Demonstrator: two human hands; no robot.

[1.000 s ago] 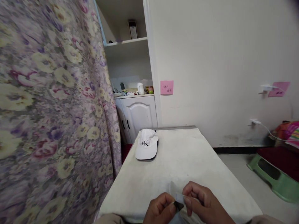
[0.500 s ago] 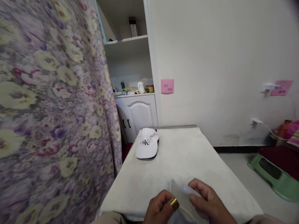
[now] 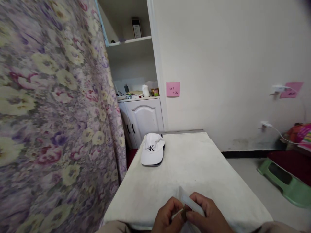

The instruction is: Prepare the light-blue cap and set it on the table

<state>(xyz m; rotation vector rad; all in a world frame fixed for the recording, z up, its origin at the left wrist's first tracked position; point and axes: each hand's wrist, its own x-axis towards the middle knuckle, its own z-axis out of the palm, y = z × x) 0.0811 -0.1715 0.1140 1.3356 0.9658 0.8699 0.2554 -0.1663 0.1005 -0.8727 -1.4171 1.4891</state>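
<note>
Head view: over the near edge of the counter [image 3: 194,161], the left hand [image 3: 167,216] and right hand [image 3: 206,218] press together, both pinching a small pale strip [image 3: 190,202] with something dark between the fingertips; what it is I cannot tell. The handling looks mid-way, nothing set down. A white cap [image 3: 152,152] lies well apart, untouched.

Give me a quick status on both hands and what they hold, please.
Left hand and right hand together, both in a pinch grip on a small clear plastic packet. White logo cap far up the white-covered table, apart.
</note>
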